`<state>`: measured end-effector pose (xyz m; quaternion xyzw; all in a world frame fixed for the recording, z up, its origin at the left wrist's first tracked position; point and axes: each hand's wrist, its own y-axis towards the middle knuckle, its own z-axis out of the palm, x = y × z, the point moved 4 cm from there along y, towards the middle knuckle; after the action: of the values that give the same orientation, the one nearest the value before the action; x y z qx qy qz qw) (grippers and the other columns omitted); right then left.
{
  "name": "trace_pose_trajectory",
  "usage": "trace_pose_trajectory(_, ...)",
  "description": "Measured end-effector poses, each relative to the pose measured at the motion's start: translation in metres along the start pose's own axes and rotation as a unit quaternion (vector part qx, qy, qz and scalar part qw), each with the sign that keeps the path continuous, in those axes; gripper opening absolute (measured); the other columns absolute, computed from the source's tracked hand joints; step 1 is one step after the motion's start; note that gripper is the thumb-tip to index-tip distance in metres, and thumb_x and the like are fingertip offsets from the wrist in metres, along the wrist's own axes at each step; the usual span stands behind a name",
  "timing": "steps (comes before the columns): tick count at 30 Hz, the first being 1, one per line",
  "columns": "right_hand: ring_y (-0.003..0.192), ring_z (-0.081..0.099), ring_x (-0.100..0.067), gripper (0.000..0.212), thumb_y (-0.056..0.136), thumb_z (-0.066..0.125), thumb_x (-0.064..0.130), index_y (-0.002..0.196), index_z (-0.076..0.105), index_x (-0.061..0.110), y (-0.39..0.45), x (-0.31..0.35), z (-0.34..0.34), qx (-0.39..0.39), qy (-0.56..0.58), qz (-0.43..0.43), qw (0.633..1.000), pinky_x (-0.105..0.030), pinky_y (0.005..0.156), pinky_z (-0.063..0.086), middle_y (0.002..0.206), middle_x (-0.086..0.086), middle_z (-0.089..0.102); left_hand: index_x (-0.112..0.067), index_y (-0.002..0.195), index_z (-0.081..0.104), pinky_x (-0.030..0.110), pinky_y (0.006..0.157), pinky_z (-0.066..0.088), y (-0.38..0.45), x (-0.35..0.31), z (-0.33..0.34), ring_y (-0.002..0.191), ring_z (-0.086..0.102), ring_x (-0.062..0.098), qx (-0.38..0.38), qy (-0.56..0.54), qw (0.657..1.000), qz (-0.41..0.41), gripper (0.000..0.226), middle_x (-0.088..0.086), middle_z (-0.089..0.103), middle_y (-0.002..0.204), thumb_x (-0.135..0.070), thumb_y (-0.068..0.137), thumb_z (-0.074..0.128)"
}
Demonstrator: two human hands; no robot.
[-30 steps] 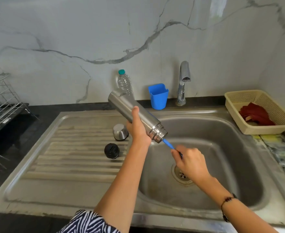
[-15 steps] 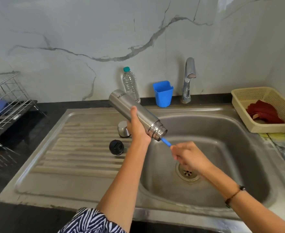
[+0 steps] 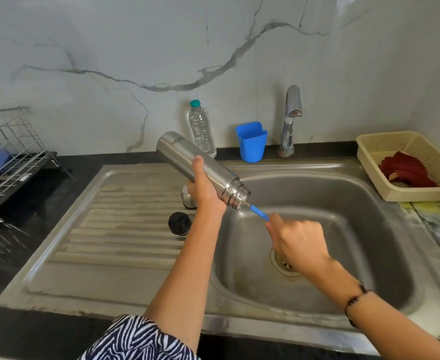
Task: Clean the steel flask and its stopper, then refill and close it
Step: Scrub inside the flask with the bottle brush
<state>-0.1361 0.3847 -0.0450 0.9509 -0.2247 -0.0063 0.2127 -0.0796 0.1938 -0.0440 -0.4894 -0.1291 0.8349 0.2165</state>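
Note:
My left hand [image 3: 205,189] grips the steel flask [image 3: 185,154] around its middle and holds it tilted over the sink [image 3: 343,193], its open mouth pointing down to the right. My right hand [image 3: 298,244] grips the blue handle of a bottle brush [image 3: 259,212], whose far end is inside the flask's mouth and hidden. The black stopper [image 3: 179,223] lies on the ribbed draining board. Behind my left hand stands the steel cap [image 3: 187,197], mostly hidden.
A tap [image 3: 290,120], a blue cup [image 3: 251,141] and a plastic water bottle [image 3: 202,128] stand along the back wall. A cream basket [image 3: 374,162] with a red cloth sits at the right. A wire dish rack [image 3: 8,157] stands at the left.
My right hand has moved the brush handle in and out of the flask's mouth. The flask has stayed tilted in my left hand. The view has shifted slightly.

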Motion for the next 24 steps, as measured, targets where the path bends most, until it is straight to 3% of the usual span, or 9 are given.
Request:
trace_pose_trajectory(4, 0.051, 0.059, -0.036, 0.022, 0.08, 0.069, 0.028, 0.069, 0.057, 0.013, 0.0, -0.004, -0.007, 0.02, 0.043, 0.082, 0.995, -0.027, 0.044, 0.03, 0.054, -0.01, 0.059, -0.01, 0.118, 0.056, 0.044, 0.07, 0.06, -0.001, -0.006, 0.001, 0.08, 0.07, 0.027, -0.007, -0.005, 1.0, -0.001, 0.06, 0.012, 0.068, 0.1, -0.048, 0.075, 0.074)
trace_pose_trajectory(7, 0.083, 0.058, -0.031, 0.03, 0.094, 0.045, 0.035, 0.069, 0.047, 0.02, 0.003, -0.009, 0.006, 0.129, 0.169, 0.165, 0.963, -0.034, 0.062, 0.038, 0.079, -0.007, 0.064, -0.011, 0.121, 0.053, 0.042, 0.071, 0.059, 0.002, -0.001, 0.0, 0.081, 0.07, 0.025, -0.008, 0.011, 1.0, -0.003, 0.065, 0.01, 0.066, 0.102, -0.052, 0.075, 0.072)
trace_pose_trajectory(9, 0.06, 0.053, -0.021, 0.035, 0.093, 0.047, 0.026, 0.059, 0.046, 0.018, 0.012, 0.001, 0.015, 0.164, 0.337, 0.199, 0.906, -0.029, 0.056, 0.041, 0.055, 0.003, 0.055, -0.011, 0.123, 0.05, 0.041, 0.078, 0.057, -0.009, 0.002, 0.002, 0.084, 0.067, 0.023, 0.025, 0.013, 0.999, -0.019, 0.056, 0.009, 0.065, 0.099, -0.05, 0.085, 0.063)
trace_pose_trajectory(13, 0.03, 0.019, -0.008, 0.036, 0.093, 0.043, 0.005, 0.057, 0.046, 0.01, 0.014, 0.002, 0.011, 0.2, 0.632, 0.29, 0.69, -0.011, 0.034, 0.014, 0.038, 0.002, 0.027, -0.008, 0.134, 0.048, 0.04, 0.092, 0.048, -0.017, 0.0, 0.001, 0.101, 0.064, 0.024, 0.152, -0.11, 0.982, -0.031, 0.044, 0.013, 0.066, 0.11, -0.035, 0.1, 0.043)
trace_pose_trajectory(15, 0.03, 0.018, -0.007, 0.035, 0.093, 0.042, 0.004, 0.058, 0.046, 0.009, 0.014, 0.006, 0.007, 0.222, 0.663, 0.277, 0.659, -0.009, 0.036, 0.013, 0.038, 0.002, 0.026, -0.008, 0.119, 0.057, 0.041, 0.091, 0.048, -0.024, 0.006, -0.001, 0.088, 0.069, 0.023, 0.193, -0.137, 0.971, -0.027, 0.038, 0.011, 0.071, 0.095, -0.038, 0.098, 0.044)
trace_pose_trajectory(17, 0.03, 0.021, -0.007, 0.037, 0.094, 0.044, 0.006, 0.057, 0.045, 0.009, 0.012, 0.013, 0.006, 0.228, 0.646, 0.268, 0.678, -0.01, 0.034, 0.016, 0.036, 0.003, 0.029, -0.009, 0.108, 0.06, 0.046, 0.097, 0.046, -0.03, 0.013, 0.003, 0.087, 0.069, 0.028, 0.205, -0.147, 0.966, -0.051, 0.043, 0.014, 0.069, 0.096, -0.046, 0.09, 0.05)
trace_pose_trajectory(21, 0.057, 0.056, -0.02, 0.033, 0.094, 0.05, 0.023, 0.062, 0.044, 0.021, 0.003, 0.0, -0.004, 0.158, 0.287, 0.109, 0.938, -0.029, 0.053, 0.036, 0.051, 0.005, 0.052, -0.005, 0.102, 0.059, 0.048, 0.089, 0.05, -0.026, 0.003, 0.007, 0.081, 0.066, 0.03, 0.175, -0.11, 0.976, -0.062, 0.041, 0.017, 0.066, 0.087, -0.043, 0.088, 0.058)
trace_pose_trajectory(22, 0.065, 0.06, -0.029, 0.027, 0.091, 0.054, 0.027, 0.067, 0.047, 0.021, 0.003, -0.002, -0.011, 0.122, 0.16, 0.069, 0.977, -0.032, 0.054, 0.036, 0.058, -0.001, 0.058, -0.004, 0.101, 0.059, 0.047, 0.086, 0.051, -0.024, 0.002, 0.006, 0.075, 0.064, 0.029, 0.143, -0.108, 0.982, -0.059, 0.038, 0.015, 0.065, 0.08, -0.04, 0.088, 0.061)
trace_pose_trajectory(24, 0.044, 0.057, -0.035, 0.025, 0.069, 0.078, 0.024, 0.067, 0.055, 0.014, 0.007, 0.003, -0.014, 0.087, -0.002, 0.022, 0.996, -0.026, 0.038, 0.028, 0.047, -0.009, 0.056, -0.006, 0.105, 0.058, 0.047, 0.086, 0.053, -0.024, 0.007, 0.006, 0.074, 0.064, 0.027, 0.093, -0.093, 0.99, -0.047, 0.038, 0.012, 0.065, 0.081, -0.038, 0.086, 0.066)
